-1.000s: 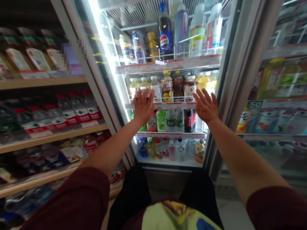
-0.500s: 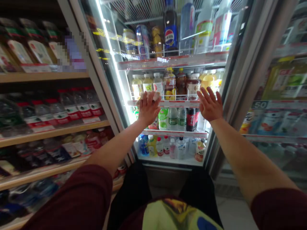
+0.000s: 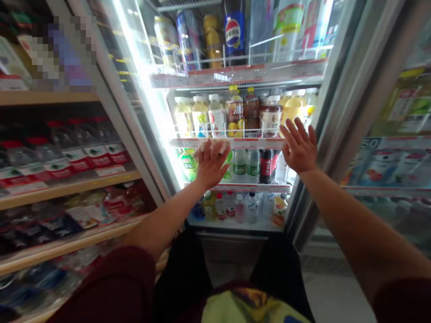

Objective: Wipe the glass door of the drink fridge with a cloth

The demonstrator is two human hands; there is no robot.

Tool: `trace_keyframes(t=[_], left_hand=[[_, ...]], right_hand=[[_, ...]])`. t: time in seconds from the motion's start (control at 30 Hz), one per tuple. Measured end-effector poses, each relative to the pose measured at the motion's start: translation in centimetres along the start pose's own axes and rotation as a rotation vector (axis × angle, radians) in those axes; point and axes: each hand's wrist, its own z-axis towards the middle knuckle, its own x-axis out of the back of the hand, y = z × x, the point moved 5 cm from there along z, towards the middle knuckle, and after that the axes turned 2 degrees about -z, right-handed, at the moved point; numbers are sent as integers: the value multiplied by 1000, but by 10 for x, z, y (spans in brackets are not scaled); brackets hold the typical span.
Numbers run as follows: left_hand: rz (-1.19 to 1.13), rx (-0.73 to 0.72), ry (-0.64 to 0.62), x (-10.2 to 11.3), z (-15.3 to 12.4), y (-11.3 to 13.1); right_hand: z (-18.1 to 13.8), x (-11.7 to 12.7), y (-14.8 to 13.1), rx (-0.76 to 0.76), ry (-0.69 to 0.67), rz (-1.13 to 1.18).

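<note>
In front of the lit drinks cooler [image 3: 232,142], my left hand [image 3: 211,168] lies flat over a crumpled pale cloth [image 3: 215,145], which shows above and beside its fingers. That hand is level with the edge of a middle shelf and hides some bottles behind it. My right hand [image 3: 301,147] is raised near the cooler's right side, fingers spread, with nothing in it. Both palms face the cooler; whether the right one touches the glass I cannot tell. Nearest behind the right fingers are a brown-labelled bottle [image 3: 270,117] and yellow drink bottles [image 3: 296,105].
Wooden shelves [image 3: 114,179] of bottled drinks stand on the left. Another cooler section [image 3: 397,143] with drinks is on the right, beyond a metal frame [image 3: 340,121]. Cans and a cola bottle [image 3: 233,33] fill the upper shelf; small bottles [image 3: 239,207] stand on the bottom one.
My left hand and the cloth have moved slightly down, from above the shelf edge to just below it. My right hand stays nearly in place. The view has shifted a little closer.
</note>
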Motion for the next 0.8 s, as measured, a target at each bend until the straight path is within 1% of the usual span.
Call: trace_keyframes(t=[0.07, 0.13, 0.2, 0.27, 0.3, 0.37, 0.43, 0.53, 0.6, 0.67, 0.73, 0.8], left_hand=[[10, -118, -84, -14, -19, 11], [27, -164, -93, -16, -24, 12], [39, -130, -58, -11, -16, 11], [36, -58, -20, -4, -4, 13], [24, -25, -4, -2, 3, 17], [-48, 3, 28, -2, 11, 33], [-204, -38, 117, -2, 14, 54], [-511, -125, 306, 3, 11, 79], [-652, -156, 359, 7, 7, 86], [-691, -206, 343, 13, 4, 85], [-631, -294, 326, 19, 1, 74], [-496, -328, 351, 24, -2, 51]], right_hand=[[-11, -1, -6, -58, 34, 19], [-21, 0, -17, -120, 87, 33], [-25, 3, -36, -136, 156, 60], [-23, 3, -60, -101, 190, 133], [-20, 0, -73, -74, 176, 184], [-12, -10, -100, -36, 99, 282], [-5, -22, -124, -27, 38, 342], [-1, -35, -145, -50, 65, 408], [1, -37, -148, -71, 96, 446], [5, -31, -141, -57, 121, 455], [15, -17, -128, -2, 177, 428], [26, 3, -107, 40, 257, 371]])
